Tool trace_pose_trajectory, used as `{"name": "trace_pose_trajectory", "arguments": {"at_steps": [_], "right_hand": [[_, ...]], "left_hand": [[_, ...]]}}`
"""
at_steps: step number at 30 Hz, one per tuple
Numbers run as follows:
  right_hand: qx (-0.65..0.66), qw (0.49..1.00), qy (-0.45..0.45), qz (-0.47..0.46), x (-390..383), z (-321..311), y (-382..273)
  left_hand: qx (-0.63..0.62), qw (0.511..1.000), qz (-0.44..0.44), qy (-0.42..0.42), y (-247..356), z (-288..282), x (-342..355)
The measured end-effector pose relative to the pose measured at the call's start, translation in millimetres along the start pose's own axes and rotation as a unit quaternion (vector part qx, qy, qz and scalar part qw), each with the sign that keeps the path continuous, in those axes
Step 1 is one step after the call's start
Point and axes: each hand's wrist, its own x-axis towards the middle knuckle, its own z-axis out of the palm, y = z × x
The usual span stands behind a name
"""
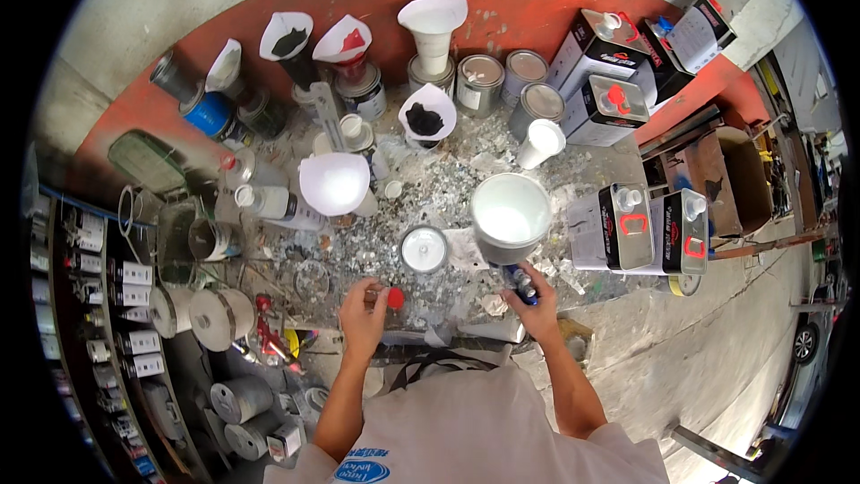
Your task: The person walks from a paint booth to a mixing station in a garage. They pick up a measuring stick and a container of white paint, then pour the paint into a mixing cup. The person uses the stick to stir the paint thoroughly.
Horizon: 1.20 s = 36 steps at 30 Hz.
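Observation:
My right hand (537,306) is closed around a blue and silver spray gun (521,285) at the table's front edge. On top of the gun sits a large open cup (511,212), pale inside with whitish liquid or coating; I cannot tell which. My left hand (363,315) is raised near the same edge, its fingertips pinching a small red cap (394,298). Between the hands, a bit farther back, a round lid (424,249) with a grey rim lies on the paint-spattered table (394,224).
Paint cans (479,85) and paper funnels (434,25) line the red back wall. A white cup (541,143) stands beyond the gun. Rectangular solvent tins (614,226) stand right. Left are plastic bottles (269,202), a red spray gun (273,336) and shelves (116,332).

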Motion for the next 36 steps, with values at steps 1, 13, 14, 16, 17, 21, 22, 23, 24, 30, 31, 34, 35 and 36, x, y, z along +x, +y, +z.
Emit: {"name": "trace_pose_trajectory", "arguments": {"at_steps": [1,13,14,16,17,21,22,23,24,30,31,34,35,36], "right_hand": [[-0.035,0.999,0.015,-0.008,-2.8,-3.5,2.8],[0.065,0.994,0.044,0.075,-40.8,-43.1,53.7],[0.057,0.996,0.04,0.056,-42.4,-41.1,59.9],[0.038,0.998,0.042,0.013,-43.6,-45.0,66.9],[0.036,0.998,0.045,0.029,-48.7,-45.0,70.2],[0.083,0.993,0.039,0.068,-67.5,-39.3,54.3],[0.083,0.994,0.045,0.062,-73.2,-38.0,56.5],[0.081,0.994,0.052,0.056,-79.5,-36.9,57.1],[0.088,0.993,0.055,0.063,-85.8,-35.5,54.4],[0.071,0.992,0.078,0.073,-127.1,-28.7,47.5],[0.066,0.991,0.085,0.076,-135.3,-28.2,47.0],[0.054,0.992,0.087,0.073,-156.8,-32.2,50.8],[0.049,0.992,0.087,0.072,-164.4,-34.1,52.7],[0.046,0.993,0.087,0.07,-170.8,-34.5,52.4]], "left_hand": [[0.003,1.0,-0.001,-0.008,-4.7,-1.1,-10.7],[0.16,0.974,-0.027,-0.156,-88.2,3.4,-165.4],[0.161,0.973,-0.027,-0.165,-91.4,6.5,-170.2],[0.155,0.97,-0.015,-0.186,-94.9,16.8,-172.8],[0.155,0.967,-0.029,-0.202,-96.4,18.4,-176.1],[0.149,0.964,-0.049,-0.216,-107.0,23.9,-175.7],[0.15,0.963,-0.054,-0.216,-110.7,23.7,-175.3],[0.151,0.963,-0.058,-0.217,-114.8,23.2,-174.5],[0.138,0.966,-0.061,-0.21,-123.4,24.0,-175.2],[0.136,0.98,-0.016,-0.141,-148.7,30.9,-162.2],[0.136,0.98,-0.02,-0.144,-149.7,32.2,-159.4],[0.175,0.972,-0.001,-0.157,-156.3,41.0,-153.9],[0.202,0.964,0.004,-0.171,-156.5,43.5,-155.4],[0.193,0.964,-0.007,-0.184,-159.7,47.2,-157.3]]}}
